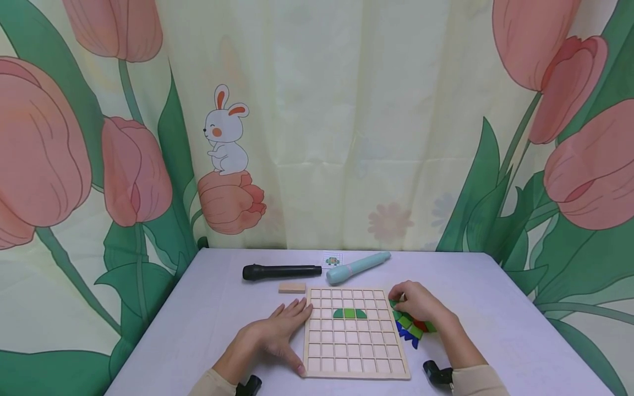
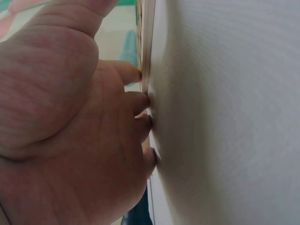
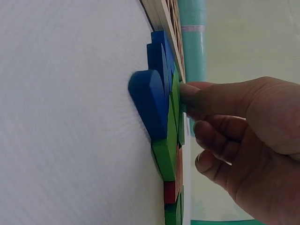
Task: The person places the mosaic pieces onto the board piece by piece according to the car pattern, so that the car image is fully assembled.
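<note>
A wooden grid board lies on the white table. A green dome of three pieces sits in its upper rows. My left hand lies flat on the table with straight fingers, and its fingertips touch the board's left edge. My right hand is curled over a pile of green, blue and red pieces at the board's right side. In the right wrist view its fingertip pinches a green piece at the top of the pile, beside blue pieces.
Behind the board lie a black microphone, a teal pen-shaped device, a small wooden block and a small picture card. A tulip-printed curtain hangs right behind the table's far edge.
</note>
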The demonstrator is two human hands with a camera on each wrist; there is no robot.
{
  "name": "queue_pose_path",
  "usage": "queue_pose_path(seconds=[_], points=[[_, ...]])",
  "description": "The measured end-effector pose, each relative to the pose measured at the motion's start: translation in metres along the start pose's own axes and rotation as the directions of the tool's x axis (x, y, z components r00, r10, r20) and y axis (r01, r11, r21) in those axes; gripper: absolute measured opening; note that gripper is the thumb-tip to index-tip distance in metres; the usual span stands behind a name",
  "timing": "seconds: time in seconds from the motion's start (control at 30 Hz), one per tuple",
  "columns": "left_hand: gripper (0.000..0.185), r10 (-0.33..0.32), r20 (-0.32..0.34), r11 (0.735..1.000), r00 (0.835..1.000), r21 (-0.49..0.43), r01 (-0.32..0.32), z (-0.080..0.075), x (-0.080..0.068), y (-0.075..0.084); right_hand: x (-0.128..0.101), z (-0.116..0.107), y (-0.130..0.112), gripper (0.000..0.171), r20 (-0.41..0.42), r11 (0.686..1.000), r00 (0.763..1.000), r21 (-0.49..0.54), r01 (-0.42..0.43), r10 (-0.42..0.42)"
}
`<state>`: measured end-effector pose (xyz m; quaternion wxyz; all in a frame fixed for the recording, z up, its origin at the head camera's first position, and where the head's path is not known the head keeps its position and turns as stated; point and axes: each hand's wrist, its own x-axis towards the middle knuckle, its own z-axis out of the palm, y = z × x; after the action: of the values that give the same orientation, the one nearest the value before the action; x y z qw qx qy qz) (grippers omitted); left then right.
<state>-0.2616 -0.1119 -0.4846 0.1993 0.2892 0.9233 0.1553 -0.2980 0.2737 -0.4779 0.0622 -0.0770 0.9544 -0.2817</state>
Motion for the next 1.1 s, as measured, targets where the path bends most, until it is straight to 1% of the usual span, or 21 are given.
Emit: queue_pose_path(seconds=[0.33, 0.43, 0.5, 0.57, 0.6, 0.67, 0.73, 0.8, 0.9, 0.97, 1.03, 1.1], points=[[0.14, 0.006, -0.006, 1.0, 1.0, 0.006, -0.005, 0.001, -0.001, 0.001, -0.001, 0.001, -0.003, 0.017, -0.006, 0.999, 0.999, -0.017, 0.035, -0.035], [0.14, 0.001, -0.002, 1.0, 1.0, 0.002, -0.001, 0.002, 0.0, 0.0, -0.004, 0.0, -0.005, 0.017, 0.006, 0.999, 0.999, 0.004, 0.047, -0.047], [0.14, -0.002, 0.002, 1.0, 1.0, -0.002, 0.002, 0.002, 0.0, 0.0, -0.006, -0.004, -0.007, 0.015, 0.01, 0.998, 0.998, 0.035, 0.059, -0.059], [0.14, -0.001, 0.003, 1.0, 1.0, 0.001, 0.001, 0.001, 0.001, -0.001, -0.008, -0.009, -0.009, 0.013, -0.006, 0.993, 0.997, 0.08, 0.082, -0.082], [0.14, -0.001, 0.004, 1.0, 1.0, 0.002, 0.001, 0.001, 0.001, -0.001, -0.009, -0.012, -0.011, 0.01, -0.016, 0.988, 0.995, 0.117, 0.103, -0.102], [0.14, 0.002, 0.003, 1.0, 1.0, 0.008, -0.002, 0.001, 0.0, 0.0, -0.01, -0.017, -0.014, 0.006, -0.045, 0.967, 0.987, 0.199, 0.161, -0.155], [0.139, 0.001, 0.002, 1.0, 1.0, 0.014, -0.001, 0.0, 0.0, 0.0, -0.011, -0.021, -0.017, 0.006, -0.07, 0.936, 0.974, 0.271, 0.225, -0.214], [0.139, 0.001, 0.004, 1.0, 1.0, 0.009, -0.001, 0.0, 0.0, 0.0, -0.011, -0.022, -0.02, 0.012, -0.076, 0.9, 0.961, 0.337, 0.277, -0.267], [0.138, -0.002, 0.009, 1.0, 1.0, -0.002, 0.002, 0.0, 0.0, 0.0, -0.01, -0.02, -0.024, 0.018, -0.085, 0.861, 0.945, 0.393, 0.322, -0.315], [0.139, -0.003, 0.012, 1.0, 1.0, -0.009, 0.004, 0.0, 0.0, 0.0, -0.01, -0.019, -0.026, 0.015, -0.091, 0.842, 0.938, 0.417, 0.342, -0.336], [0.139, -0.006, 0.012, 1.0, 1.0, -0.009, 0.006, 0.0, 0.0, 0.001, -0.01, -0.017, -0.028, 0.014, -0.099, 0.834, 0.931, 0.42, 0.359, -0.351], [0.139, -0.007, 0.01, 1.0, 1.0, -0.007, 0.007, 0.0, 0.0, 0.001, -0.01, -0.015, -0.03, 0.017, -0.098, 0.83, 0.925, 0.416, 0.372, -0.366]])
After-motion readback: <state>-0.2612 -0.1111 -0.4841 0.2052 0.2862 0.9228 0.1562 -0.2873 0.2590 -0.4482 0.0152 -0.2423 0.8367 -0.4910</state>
